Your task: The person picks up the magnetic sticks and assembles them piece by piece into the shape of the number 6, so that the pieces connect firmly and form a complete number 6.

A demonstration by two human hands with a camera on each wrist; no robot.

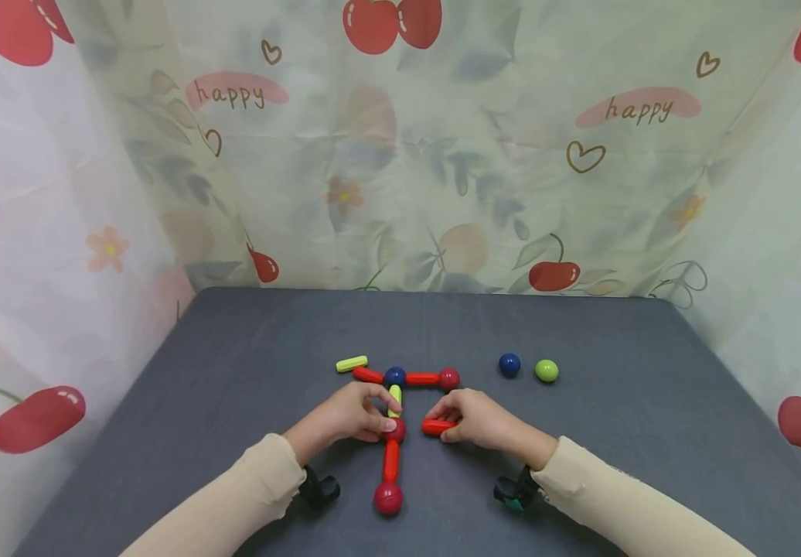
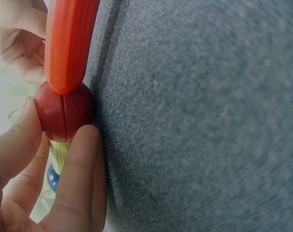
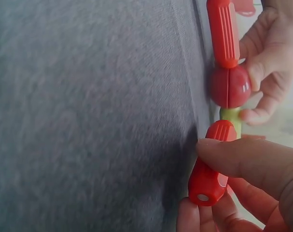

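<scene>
My left hand (image 1: 355,411) pinches a red ball (image 2: 64,111) between thumb and fingers. That ball joins a yellow-green rod (image 1: 395,401) on its far side and a red rod (image 1: 390,462) on its near side. A second red ball (image 1: 389,499) ends the near rod. At the far end, a blue ball (image 1: 395,377) links the yellow-green rod to two red rods, one to each side, and another red ball (image 1: 449,378) caps the right one. My right hand (image 1: 473,419) pinches a loose red rod (image 3: 211,166) just right of the held ball, its round metal end showing.
A loose yellow-green rod (image 1: 352,363) lies behind the left red arm of the built shape. Off to the right on the dark grey tabletop (image 1: 602,433) sit a blue ball (image 1: 509,365) and a green ball (image 1: 547,370). A printed curtain (image 1: 414,209) hangs behind the table.
</scene>
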